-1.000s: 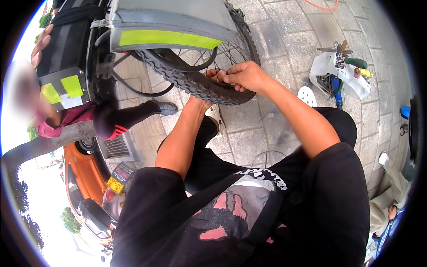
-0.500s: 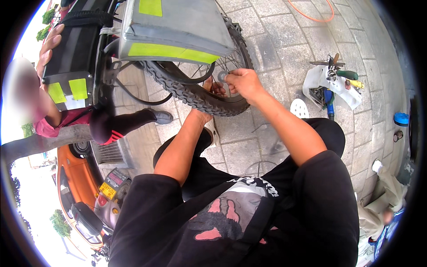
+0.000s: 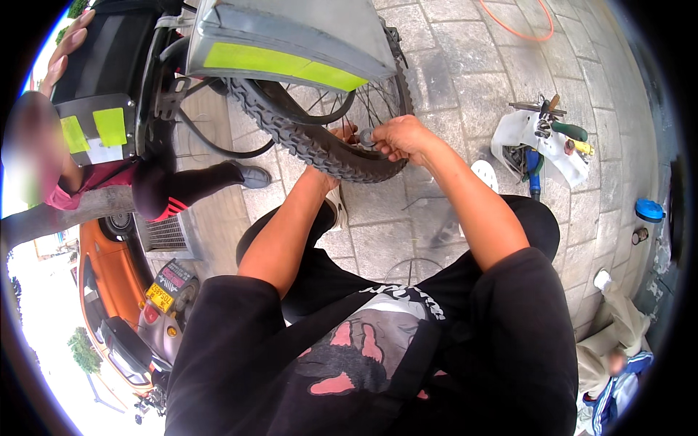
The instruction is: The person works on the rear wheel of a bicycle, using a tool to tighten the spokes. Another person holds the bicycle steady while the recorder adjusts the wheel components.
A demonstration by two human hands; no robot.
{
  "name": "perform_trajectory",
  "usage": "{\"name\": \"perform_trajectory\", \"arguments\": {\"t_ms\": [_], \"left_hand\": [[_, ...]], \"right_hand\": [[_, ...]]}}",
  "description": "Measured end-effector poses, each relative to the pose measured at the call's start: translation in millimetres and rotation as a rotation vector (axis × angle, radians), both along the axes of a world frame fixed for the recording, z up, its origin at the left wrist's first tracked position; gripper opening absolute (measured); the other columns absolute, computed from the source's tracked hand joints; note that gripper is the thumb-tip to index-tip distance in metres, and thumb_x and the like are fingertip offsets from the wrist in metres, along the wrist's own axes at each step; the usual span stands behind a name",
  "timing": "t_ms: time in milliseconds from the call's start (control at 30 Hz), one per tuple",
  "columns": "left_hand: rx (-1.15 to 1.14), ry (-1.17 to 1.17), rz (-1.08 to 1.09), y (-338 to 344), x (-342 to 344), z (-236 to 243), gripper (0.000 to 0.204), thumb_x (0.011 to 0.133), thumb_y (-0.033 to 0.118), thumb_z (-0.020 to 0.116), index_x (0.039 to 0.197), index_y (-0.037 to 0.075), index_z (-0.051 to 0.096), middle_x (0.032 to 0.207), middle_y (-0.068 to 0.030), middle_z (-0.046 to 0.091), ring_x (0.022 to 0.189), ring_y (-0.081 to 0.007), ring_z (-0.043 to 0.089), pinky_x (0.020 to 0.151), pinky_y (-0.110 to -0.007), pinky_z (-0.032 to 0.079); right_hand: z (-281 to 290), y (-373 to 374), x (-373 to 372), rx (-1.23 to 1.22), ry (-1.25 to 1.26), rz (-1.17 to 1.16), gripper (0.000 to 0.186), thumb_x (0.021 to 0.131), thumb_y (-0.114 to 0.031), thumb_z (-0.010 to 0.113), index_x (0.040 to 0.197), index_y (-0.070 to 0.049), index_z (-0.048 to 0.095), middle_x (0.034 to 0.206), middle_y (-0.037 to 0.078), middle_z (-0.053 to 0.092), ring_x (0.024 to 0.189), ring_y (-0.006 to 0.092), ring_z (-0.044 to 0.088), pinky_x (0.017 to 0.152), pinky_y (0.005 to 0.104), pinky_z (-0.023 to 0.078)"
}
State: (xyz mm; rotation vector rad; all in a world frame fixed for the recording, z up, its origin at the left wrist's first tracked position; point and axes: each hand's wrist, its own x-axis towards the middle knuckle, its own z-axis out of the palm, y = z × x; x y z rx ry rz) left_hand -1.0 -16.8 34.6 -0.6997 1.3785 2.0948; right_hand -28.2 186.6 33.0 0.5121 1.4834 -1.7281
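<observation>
Both hands at the knobby tyre (image 3: pixel 320 149) of the rear wheel, low under the grey pannier (image 3: pixel 291 36); right hand (image 3: pixel 400 138) pinched shut on a small metal ring (image 3: pixel 366 136) by the spokes; left hand (image 3: pixel 343 135) mostly hidden behind the tyre — grip cannot be told. Judged step: fitting work at the rim — next move calls for a steady pinch and fine alignment; tools (image 3: pixel 545 131) lie well apart on the paving.
</observation>
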Motion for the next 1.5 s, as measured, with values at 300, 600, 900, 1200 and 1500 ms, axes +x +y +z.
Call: {"name": "perform_trajectory", "arguments": {"t_ms": [300,600,900,1200,1500], "left_hand": [[0.139,-0.099,0.049,-11,-1,-54,0.021,0.098,0.022,0.07,0.112,0.007,0.063,0.095,-0.0042,0.069,0.082,-0.0174,0.069,0.072,-0.034,0.06],[0.269,-0.087,-0.186,5,0,-12,0.029,0.107,0.03,0.054,0.119,0.004,0.059,0.113,-0.0087,0.067,0.101,-0.0193,0.066,0.088,-0.032,0.058],[0.355,-0.234,0.01,14,-1,2,0.021,0.105,0.027,0.057,0.106,0.007,0.063,0.089,-0.0082,0.07,0.079,-0.0191,0.069,0.073,-0.033,0.059],[0.233,-0.259,0.174,14,-3,-34,0.018,0.103,0.027,0.062,0.098,0.01,0.064,0.08,-0.003,0.068,0.07,-0.0189,0.067,0.066,-0.034,0.06],[0.383,-0.252,0.07,26,4,19,0.023,0.104,0.03,0.059,0.103,0.008,0.064,0.092,-0.0068,0.07,0.083,-0.0219,0.069,0.075,-0.036,0.061]], "right_hand": [[34,0,-6,0.167,0.095,0.225,0.024,0.09,-0.02,0.074,0.08,0.001,0.069,0.073,0.005,0.065,0.058,0.0145,0.06,0.05,0.0299,0.052],[31,-3,-3,0.2,0.078,0.204,0.024,0.09,-0.02,0.073,0.083,0.002,0.069,0.075,0.006,0.065,0.059,0.0152,0.061,0.051,0.0303,0.052],[2,-3,7,0.006,-0.031,-0.073,0.015,0.091,-0.012,0.07,0.098,0.001,0.069,0.078,0.006,0.065,0.064,0.0162,0.063,0.053,0.0302,0.053],[-5,-18,11,0.57,0.385,0.187,0.031,0.082,-0.022,0.07,0.089,0.007,0.074,0.099,0.03,0.072,0.104,0.0441,0.069,0.089,0.0428,0.055],[13,-9,12,0.197,0.268,0.2,0.035,0.092,-0.03,0.076,0.085,0.004,0.074,0.074,0.007,0.065,0.064,0.0174,0.057,0.058,0.0358,0.046]]}}
